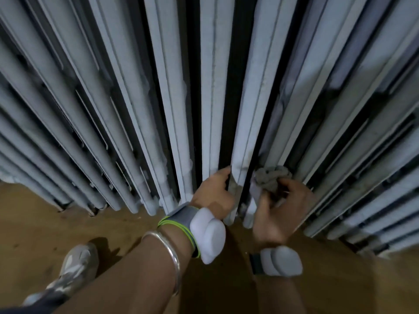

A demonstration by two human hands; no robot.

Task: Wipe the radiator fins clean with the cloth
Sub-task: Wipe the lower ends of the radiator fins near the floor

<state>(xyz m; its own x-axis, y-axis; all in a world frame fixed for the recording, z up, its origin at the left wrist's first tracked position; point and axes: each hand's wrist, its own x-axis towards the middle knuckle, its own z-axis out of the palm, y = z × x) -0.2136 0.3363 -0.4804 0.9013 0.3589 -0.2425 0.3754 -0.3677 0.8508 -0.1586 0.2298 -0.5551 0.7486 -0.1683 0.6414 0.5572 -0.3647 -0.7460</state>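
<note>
Tall pale grey radiator fins point(217, 87) fan out across the whole view, with dark gaps between them. My left hand point(213, 193) grips the lower edge of the centre fin point(243, 132), fingers curled into the dark gap. Just right of it, my right hand point(278, 211) holds a bunched grey cloth point(271, 179) against the foot of the neighbouring fin. Both wrists carry white padded bands, and a silver bangle sits on my left forearm.
Brown dusty floor point(56, 223) runs below the fins' lower ends. My shoe point(77, 266) stands at the lower left. More fins crowd close on both sides of the hands, with narrow gaps between them.
</note>
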